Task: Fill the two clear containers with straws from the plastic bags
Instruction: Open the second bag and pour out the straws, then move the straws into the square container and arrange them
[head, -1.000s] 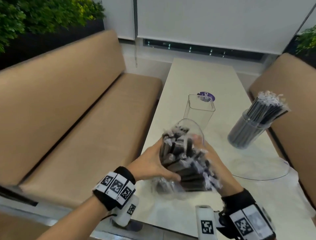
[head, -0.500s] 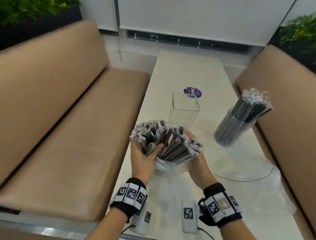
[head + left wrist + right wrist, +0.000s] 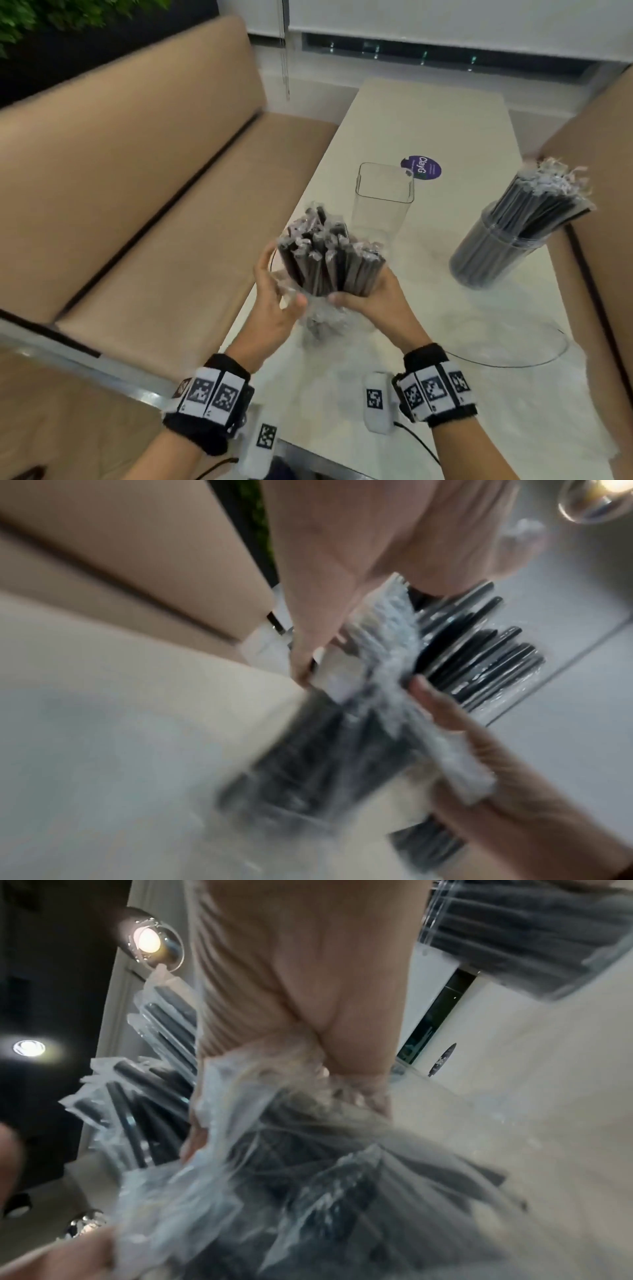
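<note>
My right hand is wrapped around the lower part of the bundle of wrapped black straws, fingers curled tight over the crumpled plastic bag. My left hand cups the bundle's left side, thumb on the film. I hold it upright over the near end of the table. To do this well, I think I should peel the bag down with the left while the right keeps the straws squeezed together, so none fan out. Beyond the bundle stands the empty square container, my likely target. Far right, the round container is already packed with straws.
</note>
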`<act>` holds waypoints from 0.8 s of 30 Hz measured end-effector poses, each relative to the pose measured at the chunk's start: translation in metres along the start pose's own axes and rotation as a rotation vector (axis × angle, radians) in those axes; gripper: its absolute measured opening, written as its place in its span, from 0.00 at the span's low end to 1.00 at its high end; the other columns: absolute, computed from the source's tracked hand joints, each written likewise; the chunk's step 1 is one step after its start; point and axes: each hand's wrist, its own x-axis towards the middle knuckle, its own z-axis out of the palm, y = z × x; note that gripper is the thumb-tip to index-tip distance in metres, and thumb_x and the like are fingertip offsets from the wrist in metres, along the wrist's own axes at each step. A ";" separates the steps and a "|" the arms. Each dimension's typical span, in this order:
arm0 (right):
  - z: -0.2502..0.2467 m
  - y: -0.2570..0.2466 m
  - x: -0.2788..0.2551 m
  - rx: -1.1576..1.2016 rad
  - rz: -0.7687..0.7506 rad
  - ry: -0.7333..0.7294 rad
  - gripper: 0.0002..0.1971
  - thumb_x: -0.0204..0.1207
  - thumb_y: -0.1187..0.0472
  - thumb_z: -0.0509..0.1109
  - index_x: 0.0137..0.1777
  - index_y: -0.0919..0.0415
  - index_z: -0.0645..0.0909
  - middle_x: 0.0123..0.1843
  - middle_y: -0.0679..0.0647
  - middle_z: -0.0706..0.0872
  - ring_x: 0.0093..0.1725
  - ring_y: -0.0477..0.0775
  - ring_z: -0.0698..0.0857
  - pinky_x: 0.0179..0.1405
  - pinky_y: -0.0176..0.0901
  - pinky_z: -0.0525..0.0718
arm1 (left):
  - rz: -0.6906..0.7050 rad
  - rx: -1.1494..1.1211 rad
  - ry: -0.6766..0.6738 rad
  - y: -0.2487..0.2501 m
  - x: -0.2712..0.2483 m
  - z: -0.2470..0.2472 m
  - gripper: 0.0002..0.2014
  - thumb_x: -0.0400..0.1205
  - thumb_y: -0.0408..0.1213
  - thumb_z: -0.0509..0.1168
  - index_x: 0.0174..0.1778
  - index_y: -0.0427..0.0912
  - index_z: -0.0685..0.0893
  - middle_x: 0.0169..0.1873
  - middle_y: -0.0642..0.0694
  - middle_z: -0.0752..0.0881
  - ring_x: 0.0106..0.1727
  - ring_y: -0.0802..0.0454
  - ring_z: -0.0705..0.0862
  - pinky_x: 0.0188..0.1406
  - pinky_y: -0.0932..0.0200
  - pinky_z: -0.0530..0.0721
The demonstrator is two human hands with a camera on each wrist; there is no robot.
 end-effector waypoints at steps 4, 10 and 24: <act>0.000 -0.002 -0.011 0.021 0.053 -0.089 0.29 0.64 0.70 0.84 0.66 0.62 0.81 0.59 0.50 0.91 0.59 0.43 0.90 0.57 0.37 0.87 | -0.165 0.154 -0.104 -0.002 -0.002 -0.018 0.67 0.54 0.44 0.87 0.80 0.66 0.46 0.79 0.57 0.66 0.76 0.59 0.72 0.72 0.52 0.77; 0.028 -0.002 -0.022 0.112 0.039 -0.141 0.49 0.62 0.38 0.81 0.79 0.62 0.68 0.72 0.58 0.83 0.72 0.52 0.83 0.70 0.45 0.82 | -0.134 0.222 -0.364 0.011 0.011 -0.012 0.26 0.65 0.20 0.80 0.58 0.37 0.87 0.49 0.49 0.94 0.57 0.57 0.90 0.63 0.54 0.86; 0.050 -0.055 0.018 -0.082 -0.194 0.345 0.27 0.70 0.58 0.82 0.69 0.52 0.78 0.63 0.43 0.87 0.64 0.40 0.85 0.64 0.36 0.83 | -0.018 0.151 0.112 0.003 0.054 -0.021 0.23 0.66 0.37 0.83 0.57 0.44 0.88 0.48 0.50 0.93 0.51 0.54 0.91 0.51 0.57 0.89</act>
